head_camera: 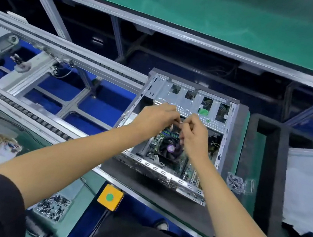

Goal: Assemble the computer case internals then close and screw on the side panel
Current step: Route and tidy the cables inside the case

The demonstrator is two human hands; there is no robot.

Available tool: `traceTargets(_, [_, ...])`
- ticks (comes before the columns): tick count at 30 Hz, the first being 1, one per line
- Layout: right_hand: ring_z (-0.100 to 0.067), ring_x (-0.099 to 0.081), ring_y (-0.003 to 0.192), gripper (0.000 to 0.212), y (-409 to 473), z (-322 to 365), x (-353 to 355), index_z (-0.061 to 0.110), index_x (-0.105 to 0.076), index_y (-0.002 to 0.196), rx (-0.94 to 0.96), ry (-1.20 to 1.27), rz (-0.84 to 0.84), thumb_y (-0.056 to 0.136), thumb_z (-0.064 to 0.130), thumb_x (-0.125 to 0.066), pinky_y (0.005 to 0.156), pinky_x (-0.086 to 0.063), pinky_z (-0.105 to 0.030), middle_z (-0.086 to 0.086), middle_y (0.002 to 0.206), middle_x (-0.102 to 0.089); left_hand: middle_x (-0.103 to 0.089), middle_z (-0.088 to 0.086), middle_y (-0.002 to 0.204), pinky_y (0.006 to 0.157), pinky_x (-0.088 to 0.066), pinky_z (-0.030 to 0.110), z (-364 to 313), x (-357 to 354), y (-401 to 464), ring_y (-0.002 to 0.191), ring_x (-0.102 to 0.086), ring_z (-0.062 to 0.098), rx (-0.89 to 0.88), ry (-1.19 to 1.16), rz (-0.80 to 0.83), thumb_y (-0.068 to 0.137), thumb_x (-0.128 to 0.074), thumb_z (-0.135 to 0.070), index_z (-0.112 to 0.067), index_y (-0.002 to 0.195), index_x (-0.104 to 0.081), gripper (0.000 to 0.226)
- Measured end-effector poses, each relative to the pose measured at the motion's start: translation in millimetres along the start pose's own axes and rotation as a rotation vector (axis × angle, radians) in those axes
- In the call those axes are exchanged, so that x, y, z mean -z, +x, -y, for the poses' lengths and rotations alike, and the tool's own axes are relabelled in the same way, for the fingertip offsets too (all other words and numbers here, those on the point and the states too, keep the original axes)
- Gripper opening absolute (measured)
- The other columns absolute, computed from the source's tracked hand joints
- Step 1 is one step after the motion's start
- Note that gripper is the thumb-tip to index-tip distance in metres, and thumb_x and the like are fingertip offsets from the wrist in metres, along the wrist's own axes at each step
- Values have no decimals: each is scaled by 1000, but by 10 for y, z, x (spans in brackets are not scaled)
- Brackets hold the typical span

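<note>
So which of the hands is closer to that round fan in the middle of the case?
The right hand. It hovers just above and beside the fan, its fingers curled over the fan's upper right edge. The left hand sits farther up and to the left, near the drive bay.

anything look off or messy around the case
Nothing stands out. The open case sits flat on its black pad, both hands work inside it, and the screws stay in their tray.

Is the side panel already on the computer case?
No, the computer case lies open, its cooler fan exposed beneath both hands.
</note>
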State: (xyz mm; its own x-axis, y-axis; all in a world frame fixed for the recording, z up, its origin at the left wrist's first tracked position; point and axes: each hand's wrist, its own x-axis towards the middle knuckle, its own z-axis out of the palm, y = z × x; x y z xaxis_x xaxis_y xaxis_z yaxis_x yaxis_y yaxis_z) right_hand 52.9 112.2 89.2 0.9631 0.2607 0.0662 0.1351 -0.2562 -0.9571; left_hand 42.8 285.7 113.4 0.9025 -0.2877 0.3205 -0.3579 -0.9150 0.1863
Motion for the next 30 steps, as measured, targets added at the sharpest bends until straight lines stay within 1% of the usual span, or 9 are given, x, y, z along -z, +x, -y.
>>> traceTargets(5, [-8, -60, 59, 16, -11, -282, -37, 16, -53, 91, -216, -94, -3, 103, 18, -43, 60, -48, -33, -2, 80, -67, -60, -17, 71, 57, -46, 26, 162, -193, -60, 63, -55, 2, 513, -265, -94, 95, -68, -34, -32, 85, -61, 12])
traceTargets(7, [-13, -64, 84, 19, -48, -415, -115, 14, -58, 101, -285, -249, 100, 105, 14, -39, 77, -50, -36, -7, 103, -67, -64, -14, 72, 59, -51, 29, 196, -297, -64, 65, -60, 3, 650, -312, -66, 94, -70, -31, -28, 86, -63, 12])
traceTargets(10, [-22, -56, 104, 27, -6, -510, -227, 13, -62, 116, -312, -370, 68, 104, 9, -38, 103, -44, -43, -9, 127, -51, -67, -7, 77, 67, -57, 34, 219, -413, -10, 70, -64, 12, 744, -301, -4, 94, -71, -28, -23, 88, -66, 10])
traceTargets(13, [-26, -49, 113, 25, 52, -541, -313, 15, -60, 120, -378, -481, 30, 103, 16, -41, 107, -38, -47, -9, 131, -45, -71, -2, 85, 71, -55, 33, 140, -491, 82, 75, -65, 16, 693, -239, 107, 95, -70, -27, -20, 93, -69, 8])
traceTargets(16, [-32, -40, 124, 38, 89, -606, -386, 11, -48, 140, -404, -721, 230, 104, 21, -41, 103, -34, -45, -12, 136, -47, -69, 4, 90, 68, -50, 35, 34, -586, 158, 79, -66, 25, 580, -8, 244, 96, -64, -10, -13, 96, -65, 3])
traceTargets(21, [-38, -40, 132, 46, 365, -667, -414, 8, -44, 148, -424, -662, 355, 104, 15, -33, 104, -37, -44, -22, 139, -56, -66, 11, 109, 64, -49, 39, 30, -687, 97, 90, -72, 33, 306, 269, 411, 87, -61, 9, -5, 118, -57, 35])
traceTargets(26, [-42, -41, 134, 46, 502, -764, -375, 17, -57, 143, -485, -483, 268, 103, 15, -34, 105, -38, -43, -20, 146, -50, -66, 14, 112, 67, -49, 42, 31, -752, 214, 95, -71, 36, 415, 234, 406, 88, -61, 7, -4, 117, -54, 32])
traceTargets(28, [-35, -57, 110, 43, 497, -817, -361, 11, -61, 137, -483, -378, 229, 102, 10, -35, 86, -45, -36, -21, 120, -62, -66, 16, 114, 73, -54, 43, -8, -827, 244, 99, -71, 36, 501, 189, 402, 89, -61, 7, -3, 116, -56, 29])
traceTargets(30, [-23, -52, 73, 33, 505, -814, -371, 8, -68, 109, -548, -208, 147, 101, 5, -36, 59, -36, -30, -10, 85, -60, -67, 18, 113, 79, -56, 43, -20, -932, 273, 101, -69, 37, 678, 31, 356, 91, -58, 5, -1, 113, -59, 22])
